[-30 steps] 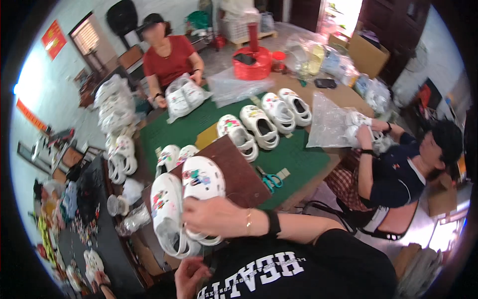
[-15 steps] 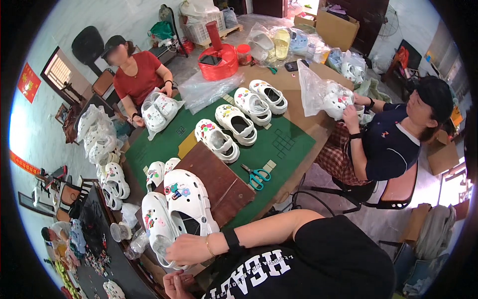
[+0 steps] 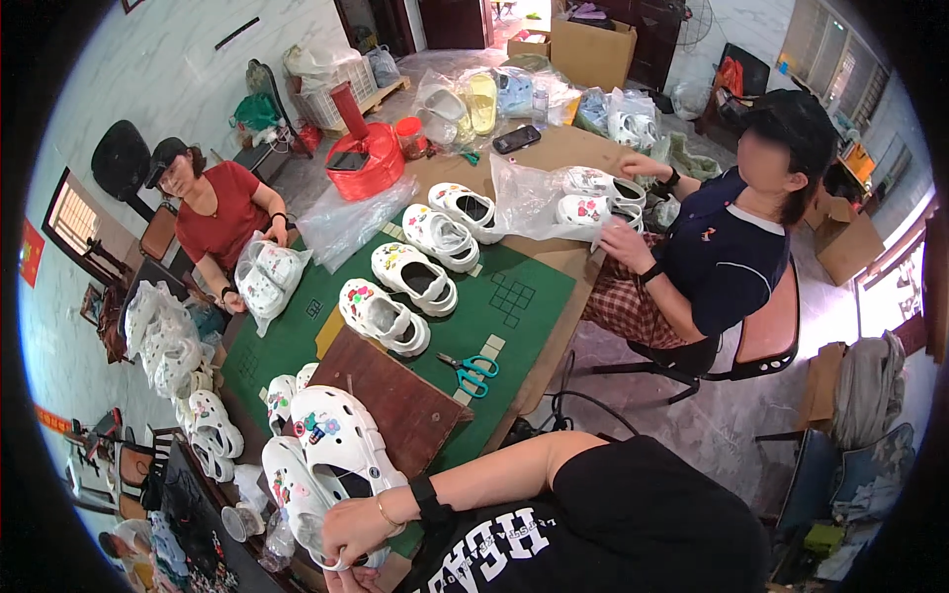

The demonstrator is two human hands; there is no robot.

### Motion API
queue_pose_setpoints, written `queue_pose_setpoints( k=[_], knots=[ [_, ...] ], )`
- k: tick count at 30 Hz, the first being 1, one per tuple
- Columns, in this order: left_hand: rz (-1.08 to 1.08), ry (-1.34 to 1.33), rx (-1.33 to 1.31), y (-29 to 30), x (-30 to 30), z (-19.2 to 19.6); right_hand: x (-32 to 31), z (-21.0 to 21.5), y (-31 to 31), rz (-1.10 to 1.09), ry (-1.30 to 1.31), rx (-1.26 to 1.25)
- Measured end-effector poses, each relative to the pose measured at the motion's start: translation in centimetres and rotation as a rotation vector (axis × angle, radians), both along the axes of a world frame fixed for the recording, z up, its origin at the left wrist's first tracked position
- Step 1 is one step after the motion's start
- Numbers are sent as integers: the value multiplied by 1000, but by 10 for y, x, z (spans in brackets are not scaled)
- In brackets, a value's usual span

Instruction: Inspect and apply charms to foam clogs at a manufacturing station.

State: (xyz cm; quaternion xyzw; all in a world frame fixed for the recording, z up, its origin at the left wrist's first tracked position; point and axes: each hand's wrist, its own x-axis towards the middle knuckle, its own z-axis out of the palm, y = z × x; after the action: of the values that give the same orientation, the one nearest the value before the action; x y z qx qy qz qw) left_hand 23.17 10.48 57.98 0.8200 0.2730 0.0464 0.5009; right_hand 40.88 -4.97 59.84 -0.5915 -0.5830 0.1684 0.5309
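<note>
Two white clogs with colourful charms stand side by side near me, the nearer-left clog and the right clog. My right hand, with a dark wristband and a thin bracelet, has its fingers closed at the heel strap of the left clog. Just below it at the lower edge is my left hand, beside the same strap. Most of its fingers are hidden. A dark red wooden board lies right beside the clogs, with scissors with blue handles past it.
More white clogs stand in a row on the green mat. Across the table, one person handles bagged clogs; at right another has clogs by a clear bag. Red plastic tape sits at the far edge.
My view has shifted, so the scene sits further left. My left hand has come up to the clog's heel, under my right hand. The person at right has lowered the clogs onto the table.
</note>
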Motion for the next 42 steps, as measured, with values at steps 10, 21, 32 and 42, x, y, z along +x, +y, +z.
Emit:
queue_pose_setpoints(
  k=[10,21,32,42],
  knots=[
    [243,-109,-219,-51,14,78,0,14,-21,-84,77,-9],
    [76,-322,407,-42,39,44,-9,32,-43,-72,102,70],
    [30,-273,83,-44,49,42,-16,33,-53,-223,-122,81],
    [233,-531,-110,-38,55,60,-8,38,-103,-348,-311,-216]
  ],
)
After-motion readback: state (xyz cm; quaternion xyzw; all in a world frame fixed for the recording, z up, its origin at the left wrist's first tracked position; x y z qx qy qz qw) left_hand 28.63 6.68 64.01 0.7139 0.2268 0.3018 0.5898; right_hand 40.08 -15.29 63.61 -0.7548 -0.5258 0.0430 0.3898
